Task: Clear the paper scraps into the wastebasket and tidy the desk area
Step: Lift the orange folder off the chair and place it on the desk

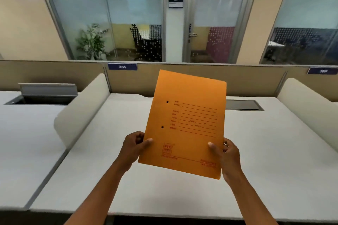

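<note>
An orange file folder (186, 118) with red printed lines and two punched holes is held upright above the white desk (265, 160), its front facing me. My left hand (136, 145) grips its lower left edge, thumb on the front. My right hand (227, 153) grips the lower right edge the same way, a ring on one finger. No paper scraps or wastebasket show in view.
Beige curved dividers stand at the left (82, 111) and right (309, 111) of the desk. A closed cable hatch (244, 105) lies behind the folder; an open hatch (45, 95) is on the neighbouring desk. A partition with label 385 (122, 66) backs the desk.
</note>
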Demonstrator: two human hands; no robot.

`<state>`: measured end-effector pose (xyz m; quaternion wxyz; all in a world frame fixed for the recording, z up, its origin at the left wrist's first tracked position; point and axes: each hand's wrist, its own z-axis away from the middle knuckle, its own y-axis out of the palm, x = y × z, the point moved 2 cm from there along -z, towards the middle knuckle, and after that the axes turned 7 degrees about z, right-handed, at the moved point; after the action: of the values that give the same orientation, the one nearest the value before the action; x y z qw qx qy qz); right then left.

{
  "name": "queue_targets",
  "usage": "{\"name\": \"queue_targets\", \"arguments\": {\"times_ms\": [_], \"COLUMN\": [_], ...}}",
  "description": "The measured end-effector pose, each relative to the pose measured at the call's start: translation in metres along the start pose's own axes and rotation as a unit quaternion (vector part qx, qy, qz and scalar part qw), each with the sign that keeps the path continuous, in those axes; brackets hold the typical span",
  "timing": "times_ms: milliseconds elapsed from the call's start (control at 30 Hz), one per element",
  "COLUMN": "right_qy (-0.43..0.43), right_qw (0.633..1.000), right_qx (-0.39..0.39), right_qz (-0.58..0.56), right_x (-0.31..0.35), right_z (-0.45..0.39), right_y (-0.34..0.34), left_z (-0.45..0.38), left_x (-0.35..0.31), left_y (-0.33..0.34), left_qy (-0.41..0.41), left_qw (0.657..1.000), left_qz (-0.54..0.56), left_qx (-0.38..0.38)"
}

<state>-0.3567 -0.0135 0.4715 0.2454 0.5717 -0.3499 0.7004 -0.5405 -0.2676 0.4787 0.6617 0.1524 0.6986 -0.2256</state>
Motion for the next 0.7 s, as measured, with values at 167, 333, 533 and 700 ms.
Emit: {"name": "queue_targets", "arguments": {"times_ms": [167,333,533,700], "right_qy": [0.013,0.014,0.012,0.011], "right_qw": [1.000,0.998,0.996,0.993], "right_qx": [0.028,0.055,0.077,0.099], "right_qz": [0.004,0.029,0.053,0.062], "right_x": [0.012,0.025,0.031,0.034], "right_z": [-0.014,-0.037,-0.081,-0.123], "right_y": [0.078,0.126,0.154,0.163], "left_z": [-0.016,-0.034,-0.064,-0.092], "left_x": [0.014,0.023,0.031,0.033], "left_y": [-0.070,-0.104,-0.114,-0.104], "left_qy": [-0.009,-0.023,-0.043,-0.064], "left_qw": [0.999,0.996,0.992,0.986], "left_qz": [-0.012,-0.009,-0.019,-0.030], "left_qx": [-0.040,-0.081,-0.115,-0.149]}}
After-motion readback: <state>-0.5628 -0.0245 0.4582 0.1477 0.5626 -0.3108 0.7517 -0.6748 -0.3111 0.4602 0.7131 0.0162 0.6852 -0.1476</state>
